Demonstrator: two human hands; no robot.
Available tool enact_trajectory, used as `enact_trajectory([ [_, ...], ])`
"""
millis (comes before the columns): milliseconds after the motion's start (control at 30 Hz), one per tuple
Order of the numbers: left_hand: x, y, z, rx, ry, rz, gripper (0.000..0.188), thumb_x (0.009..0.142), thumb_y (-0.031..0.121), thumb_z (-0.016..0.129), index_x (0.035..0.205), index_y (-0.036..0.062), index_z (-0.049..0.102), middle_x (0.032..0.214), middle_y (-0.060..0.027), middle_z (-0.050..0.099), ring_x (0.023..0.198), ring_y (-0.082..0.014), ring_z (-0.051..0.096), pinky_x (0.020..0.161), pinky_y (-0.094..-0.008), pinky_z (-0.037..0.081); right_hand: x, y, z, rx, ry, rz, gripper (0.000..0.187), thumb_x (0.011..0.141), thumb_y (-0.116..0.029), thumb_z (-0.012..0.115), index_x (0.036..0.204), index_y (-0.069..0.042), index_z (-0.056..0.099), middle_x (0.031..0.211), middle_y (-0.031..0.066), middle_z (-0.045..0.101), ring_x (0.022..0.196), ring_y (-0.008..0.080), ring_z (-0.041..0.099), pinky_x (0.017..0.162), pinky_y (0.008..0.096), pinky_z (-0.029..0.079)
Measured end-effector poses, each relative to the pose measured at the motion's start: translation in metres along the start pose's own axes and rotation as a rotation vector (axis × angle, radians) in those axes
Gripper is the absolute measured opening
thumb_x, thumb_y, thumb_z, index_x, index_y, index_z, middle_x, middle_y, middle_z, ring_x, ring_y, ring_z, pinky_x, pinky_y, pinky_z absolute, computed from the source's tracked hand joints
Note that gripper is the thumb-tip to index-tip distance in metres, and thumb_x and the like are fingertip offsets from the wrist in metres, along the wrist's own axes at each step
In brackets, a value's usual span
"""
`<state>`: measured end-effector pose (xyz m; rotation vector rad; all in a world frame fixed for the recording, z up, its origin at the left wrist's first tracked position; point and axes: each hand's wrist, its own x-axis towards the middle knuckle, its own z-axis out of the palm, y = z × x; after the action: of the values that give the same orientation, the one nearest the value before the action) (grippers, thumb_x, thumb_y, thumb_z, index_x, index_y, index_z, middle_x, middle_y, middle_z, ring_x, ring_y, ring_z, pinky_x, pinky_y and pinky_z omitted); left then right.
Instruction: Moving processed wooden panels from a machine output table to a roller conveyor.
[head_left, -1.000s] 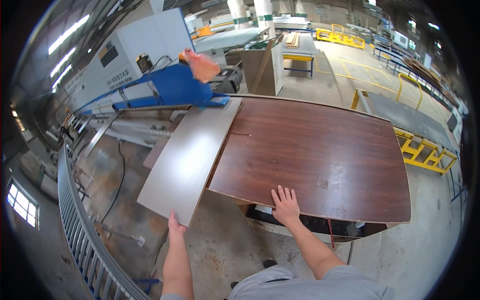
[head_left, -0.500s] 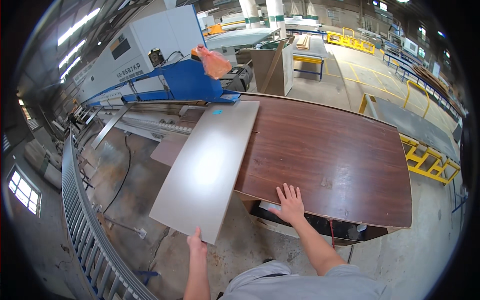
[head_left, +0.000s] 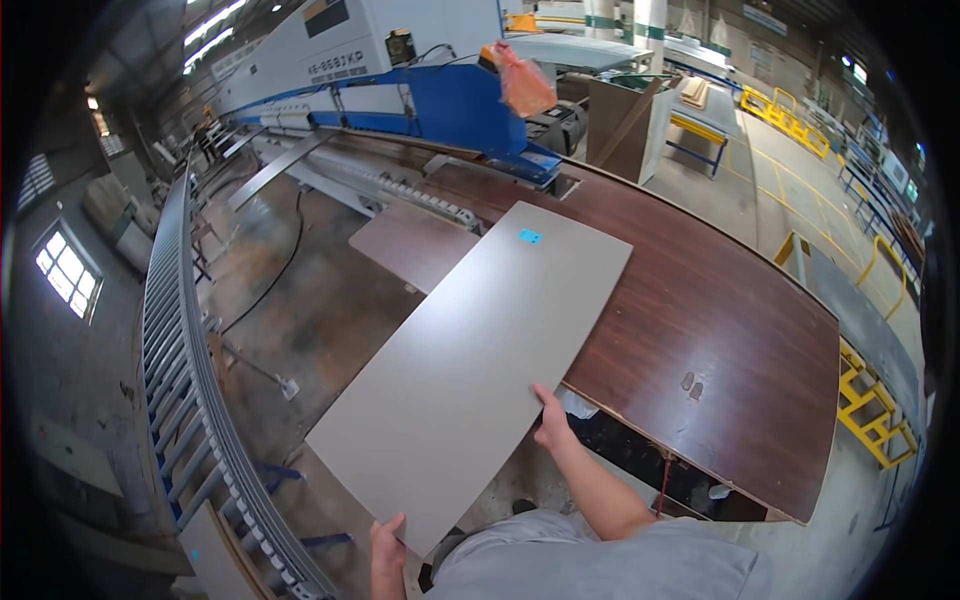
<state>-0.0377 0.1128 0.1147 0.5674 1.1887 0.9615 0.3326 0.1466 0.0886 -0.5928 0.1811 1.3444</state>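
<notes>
A light grey flat board (head_left: 460,360) with a small blue sticker (head_left: 530,236) lies slantwise before me. Its far right part rests over a dark brown wood-grain tabletop (head_left: 710,350), while its near end juts out past the table's edge. At the near left corner, my left hand (head_left: 388,541) is closed on the board, thumb on top. My right hand (head_left: 551,418) grips the right long edge, its thumb on the upper face and the other fingers hidden beneath.
A blue and white machine (head_left: 450,115) stands beyond the board, with a reddish plastic bag (head_left: 523,82) hanging on it. Along the left runs a roller conveyor (head_left: 185,400). Yellow metal frames (head_left: 872,405) stand right of the table. A black hose (head_left: 285,265) lies on the floor.
My right hand has left the brown tabletop and taken hold of the board's right edge. The board has turned, its far end swinging right over the table, and drawn nearer to me.
</notes>
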Motion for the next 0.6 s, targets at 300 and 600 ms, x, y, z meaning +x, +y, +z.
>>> enact_trajectory([
  [300, 0.02, 0.04, -0.065, -0.059, 0.309, -0.078, 0.047, 0.085, 0.031, 0.057, 0.119, -0.0002, 0.053, 0.113, -0.0109, 0.058, 0.106, -0.0262, 0.054, 0.092, -0.039, 0.042, -0.047, 0.033, -0.014, -0.295, 0.053, -0.076, 0.03, 0.08, -0.008, 0.06, 0.109, -0.001, 0.055, 0.101, 0.0105, 0.062, 0.094, 0.0242, 0.06, 0.085, 0.0396, 0.05],
  [600, 0.017, 0.076, -0.063, 0.582, 0.692, 0.238, 0.047, 0.087, 0.043, 0.056, 0.073, -0.0011, 0.06, 0.075, -0.0114, 0.061, 0.07, -0.0184, 0.052, 0.064, -0.035, 0.043, -0.102, 0.03, -0.02, -0.311, 0.097, 0.061, 0.035, 0.086, -0.03, 0.053, 0.114, -0.009, 0.055, 0.11, 0.0049, 0.06, 0.104, 0.0232, 0.056, 0.091, 0.0397, 0.045],
])
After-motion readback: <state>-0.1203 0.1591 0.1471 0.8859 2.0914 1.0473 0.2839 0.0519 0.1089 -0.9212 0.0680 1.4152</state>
